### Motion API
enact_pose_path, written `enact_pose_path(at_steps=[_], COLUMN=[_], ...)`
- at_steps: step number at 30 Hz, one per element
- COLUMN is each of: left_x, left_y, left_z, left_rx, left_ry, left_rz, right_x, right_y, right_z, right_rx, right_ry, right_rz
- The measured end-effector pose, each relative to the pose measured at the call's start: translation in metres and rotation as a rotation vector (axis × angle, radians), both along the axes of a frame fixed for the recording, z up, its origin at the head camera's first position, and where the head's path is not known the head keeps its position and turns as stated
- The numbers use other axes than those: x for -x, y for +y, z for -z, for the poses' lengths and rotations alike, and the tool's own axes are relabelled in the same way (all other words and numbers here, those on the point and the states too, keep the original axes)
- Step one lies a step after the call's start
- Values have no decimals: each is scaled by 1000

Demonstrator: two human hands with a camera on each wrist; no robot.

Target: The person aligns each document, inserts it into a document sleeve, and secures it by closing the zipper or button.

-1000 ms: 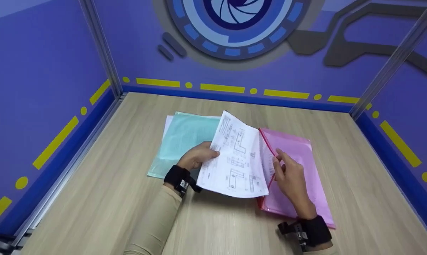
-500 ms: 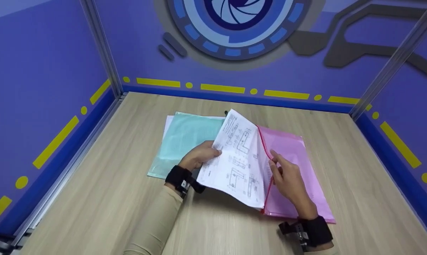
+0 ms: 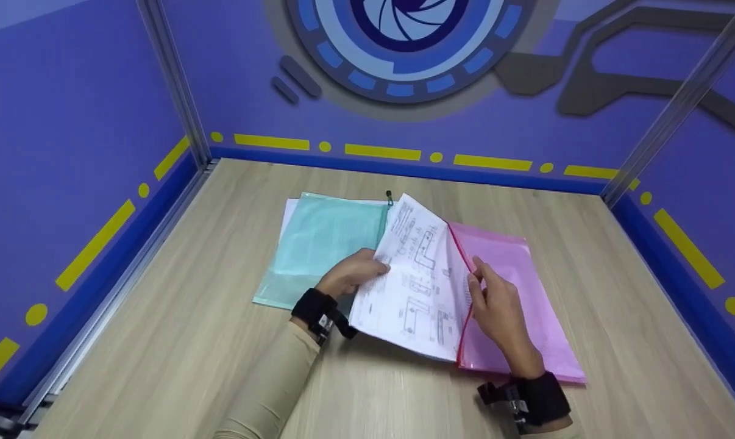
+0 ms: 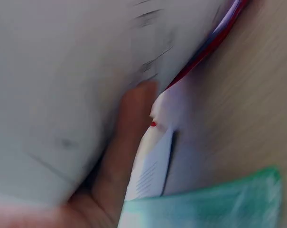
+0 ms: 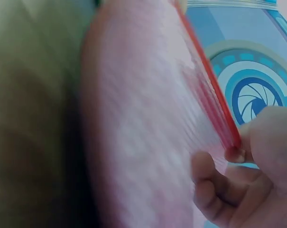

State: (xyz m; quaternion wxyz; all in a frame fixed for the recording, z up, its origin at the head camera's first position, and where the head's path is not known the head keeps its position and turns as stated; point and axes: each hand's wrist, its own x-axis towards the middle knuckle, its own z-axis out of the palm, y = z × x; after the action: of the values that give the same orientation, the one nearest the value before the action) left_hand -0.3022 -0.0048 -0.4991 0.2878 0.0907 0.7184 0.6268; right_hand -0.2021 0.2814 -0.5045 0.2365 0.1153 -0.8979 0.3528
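"Gripping, item one: left hand (image 3: 354, 271). It is clasping printed paper (image 3: 413, 299) by the left edge, thumb lying on top. Its other fingers are mostly hiding underneath in the head view."

"And the right hand (image 3: 498, 299)?"

"Item two, pinching: thumb and fingertips are meeting on the red edge (image 5: 211, 73) of a pink pouch (image 3: 538, 302) — the right wrist view is showing the same pinch close up, pink film filling much of the foreground."

"Whereabouts of the paper?"

"Between the two hands, over the tabletop (image 3: 160, 317). Its left part is curving up outside the pouch; its right side is meeting the red-edged mouth. How far inside it is reaching, I cannot tell. Line drawings, one L-shaped, are covering its face."

"Remaining stock?"

"One teal pouch (image 3: 322, 244), lying flat to the left, the paper overlapping its right side in the head view. One pale sheet (image 3: 289, 210), showing past its upper-left corner. One dark zip pull (image 3: 389, 195), sticking out near its upper-right corner. Black wrist straps (image 3: 541, 399) — one each arm. Behind everything, a purple-blue wall (image 3: 233, 73) is bearing a round emblem (image 3: 407, 61)."
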Motion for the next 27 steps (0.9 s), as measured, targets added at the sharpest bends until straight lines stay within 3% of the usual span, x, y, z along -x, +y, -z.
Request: enact_pose_path(at_steps=[3, 7, 11, 14, 20, 27], left_x=[-1, -7, -12, -9, -3, -3], left_y=[-3, 3, 12, 10, -9, -13], left_z=[-3, -4, -1, -1, -10, -12], left_rx=[-16, -88, -98, -52, 110, 10], left_ry=[-28, -67, -63, -62, -53, -41], left_rz=[18, 58, 134, 182, 168, 200], right_x=[0, -2, -1, -1, 1, 3], right_y=[-1, -4, -8, -9, -6, 0], right_z=[1, 3, 5, 5, 2, 2], right_rx=[-33, -20, -40, -52, -96, -111], right_ry=[42, 27, 93, 127, 168, 210], right_rz=[25, 16, 54, 76, 100, 116])
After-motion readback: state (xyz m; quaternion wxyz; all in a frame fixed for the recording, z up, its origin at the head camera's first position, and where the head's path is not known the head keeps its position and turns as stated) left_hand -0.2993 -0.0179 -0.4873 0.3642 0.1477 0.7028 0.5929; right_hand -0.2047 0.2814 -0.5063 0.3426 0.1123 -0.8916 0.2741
